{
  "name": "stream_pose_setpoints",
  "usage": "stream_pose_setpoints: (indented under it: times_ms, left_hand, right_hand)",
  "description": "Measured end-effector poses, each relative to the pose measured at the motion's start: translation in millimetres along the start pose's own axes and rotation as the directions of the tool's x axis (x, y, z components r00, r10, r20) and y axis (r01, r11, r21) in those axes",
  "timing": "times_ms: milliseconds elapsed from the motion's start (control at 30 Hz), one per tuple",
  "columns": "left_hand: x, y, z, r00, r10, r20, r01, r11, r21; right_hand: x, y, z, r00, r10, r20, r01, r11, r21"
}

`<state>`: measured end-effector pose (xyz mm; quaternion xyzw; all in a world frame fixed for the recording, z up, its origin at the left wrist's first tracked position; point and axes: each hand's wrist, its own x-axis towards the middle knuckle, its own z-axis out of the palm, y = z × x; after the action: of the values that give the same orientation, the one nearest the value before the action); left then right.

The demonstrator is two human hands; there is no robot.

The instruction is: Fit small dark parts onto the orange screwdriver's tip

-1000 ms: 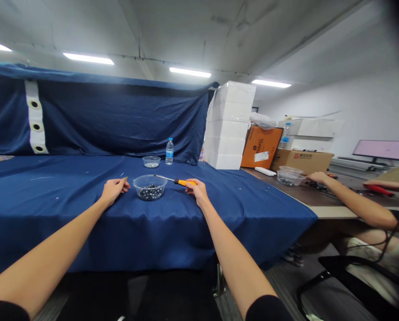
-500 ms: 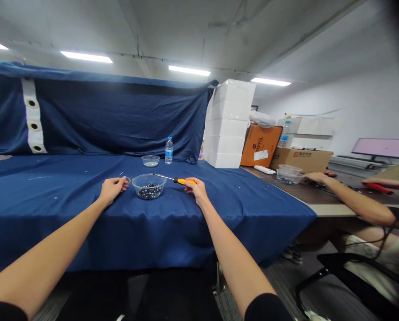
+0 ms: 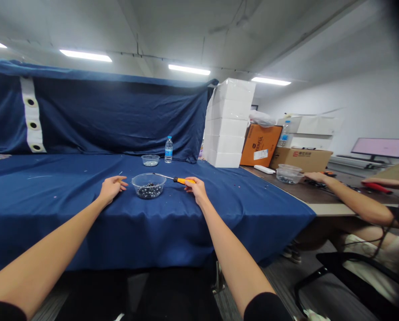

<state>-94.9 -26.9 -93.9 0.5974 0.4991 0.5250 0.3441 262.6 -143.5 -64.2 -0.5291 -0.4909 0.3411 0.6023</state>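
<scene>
My right hand [image 3: 196, 189] grips the orange and black handle of a screwdriver [image 3: 181, 180]. Its thin metal shaft reaches left over a clear plastic bowl [image 3: 136, 184], with a dark tip above the bowl's far side. Small black and whitish pieces [image 3: 150, 191], too small to name, cover the bowl's bottom. Left of the bowl, apart from its wall, is my left hand [image 3: 113, 189]. Its fingers are curled with thumb and index finger close together; whatever is between them is too small to make out. Both hands rest low over the blue cloth [image 3: 69, 191].
Behind the bowl stand a second clear bowl [image 3: 150, 161] and a water bottle [image 3: 168, 150]. White boxes [image 3: 231, 122] are stacked at the right, beside an orange carton [image 3: 261, 145]. Farther right, another person's hand [image 3: 315, 177] works near clear containers [image 3: 289, 174] on a brown table.
A thin yellowish loop at my left fingertips no longer shows clearly, and that hand's fingers have shifted slightly. The right hand and screwdriver have hardly moved.
</scene>
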Motion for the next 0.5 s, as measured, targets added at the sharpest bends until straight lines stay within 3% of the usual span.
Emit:
stream_pose_setpoints:
  times_ms: [500]
  left_hand:
    - [-9.4,9.8,-0.3,0.999,0.038,0.038,-0.037,0.999,-0.008]
  right_hand:
    - [-0.9,0.1,-0.2,1.0,-0.011,-0.007,0.011,1.0,0.012]
